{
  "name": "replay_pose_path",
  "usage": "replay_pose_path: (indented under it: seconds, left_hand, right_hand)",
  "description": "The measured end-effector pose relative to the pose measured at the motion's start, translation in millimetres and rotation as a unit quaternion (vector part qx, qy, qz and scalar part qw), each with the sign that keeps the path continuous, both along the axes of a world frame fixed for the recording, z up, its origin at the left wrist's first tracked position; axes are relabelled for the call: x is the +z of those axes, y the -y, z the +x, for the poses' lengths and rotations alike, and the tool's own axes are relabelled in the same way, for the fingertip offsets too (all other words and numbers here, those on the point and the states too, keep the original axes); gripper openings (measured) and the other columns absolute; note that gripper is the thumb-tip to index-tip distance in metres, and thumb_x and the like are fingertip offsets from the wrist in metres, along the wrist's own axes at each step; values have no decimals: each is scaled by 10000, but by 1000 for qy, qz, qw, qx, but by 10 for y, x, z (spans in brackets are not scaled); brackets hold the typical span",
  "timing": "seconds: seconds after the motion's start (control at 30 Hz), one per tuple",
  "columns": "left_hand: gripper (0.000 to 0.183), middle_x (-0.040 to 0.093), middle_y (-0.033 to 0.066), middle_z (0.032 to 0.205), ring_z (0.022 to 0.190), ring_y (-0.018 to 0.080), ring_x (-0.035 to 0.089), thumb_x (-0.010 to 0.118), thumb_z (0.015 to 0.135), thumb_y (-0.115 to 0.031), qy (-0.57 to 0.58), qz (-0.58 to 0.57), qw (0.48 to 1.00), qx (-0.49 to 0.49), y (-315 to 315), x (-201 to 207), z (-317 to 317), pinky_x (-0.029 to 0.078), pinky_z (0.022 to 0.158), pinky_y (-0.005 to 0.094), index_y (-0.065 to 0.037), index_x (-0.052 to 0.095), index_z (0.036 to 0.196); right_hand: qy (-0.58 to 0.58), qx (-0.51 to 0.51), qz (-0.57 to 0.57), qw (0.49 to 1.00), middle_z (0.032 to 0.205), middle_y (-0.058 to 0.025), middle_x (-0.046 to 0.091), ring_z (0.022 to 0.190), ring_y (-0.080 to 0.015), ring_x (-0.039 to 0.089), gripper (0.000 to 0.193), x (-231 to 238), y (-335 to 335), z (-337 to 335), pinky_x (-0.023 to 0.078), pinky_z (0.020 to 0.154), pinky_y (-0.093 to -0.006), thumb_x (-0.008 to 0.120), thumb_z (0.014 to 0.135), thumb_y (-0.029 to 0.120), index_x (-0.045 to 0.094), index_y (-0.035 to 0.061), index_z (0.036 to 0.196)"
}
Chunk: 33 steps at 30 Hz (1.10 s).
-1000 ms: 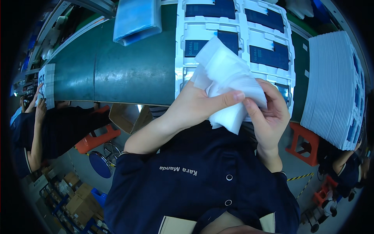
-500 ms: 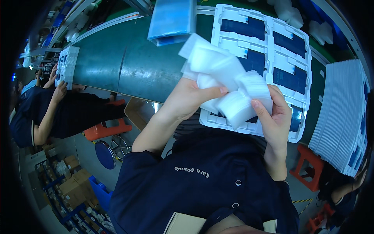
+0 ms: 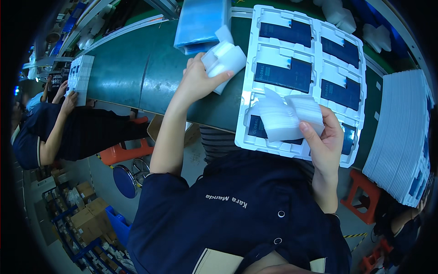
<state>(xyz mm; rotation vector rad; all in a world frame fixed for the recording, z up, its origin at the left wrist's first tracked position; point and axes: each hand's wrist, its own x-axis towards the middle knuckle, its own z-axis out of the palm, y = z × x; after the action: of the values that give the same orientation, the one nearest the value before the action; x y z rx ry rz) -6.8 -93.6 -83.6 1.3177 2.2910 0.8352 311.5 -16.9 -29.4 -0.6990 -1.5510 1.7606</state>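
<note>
Head view | left hand: fingers clamped on a folded white bundle, over the green tabletop, near the blue plastic bag | right hand: fingers clamped on a fanned stack of white sheets, above the white tray whose compartments hold dark flat packs

The left grip holds a white bundle over the desk; the right grip holds white sheets over the tray.

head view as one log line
left hand: curled white sheets, near blue plastic stack | right hand: stacked white sheets, over white tray
</note>
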Motion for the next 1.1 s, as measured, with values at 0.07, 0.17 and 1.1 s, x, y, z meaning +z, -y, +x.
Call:
replay_pose_path:
  seconds: [0.07, 0.17, 1.1]
  left_hand:
    - [861, 581, 219, 1198, 1175, 371, 471, 763, 662, -553, 21, -22, 1000, 3, -65, 200, 64, 377, 978, 461, 43, 544, 1243]
    - [903, 573, 213, 1189, 1154, 374, 480, 776, 662, -538, -57, -15, 997, 40, -6, 300, 135, 341, 999, 462, 46, 491, 1289]
    - [515, 625, 67, 842, 1128, 275, 522, 485, 957, -169, 286, 391, 828, -283, 267, 571, 1702, 168, 1156, 514, -46, 288, 1417]
  right_hand:
    - [-5, -8, -16, 1000, 1063, -102, 637, 977, -135, 600, 355, -5, 6, 0, 460, 867, -270, 682, 858, 41, 556, -37, 1180]
    - [-9, -2, -27, 1000, 1057, -101, 641, 970, -135, 601, 364, 0, 5, 8, 458, 865, -266, 678, 867, 58, 548, -39, 1193]
    - [-49, 148, -115, 981, 1112, -53, 587, 1016, -86, 538, 391, 90, 333, 260, 447, 839, -257, 662, 906, 181, 515, 0, 1219]
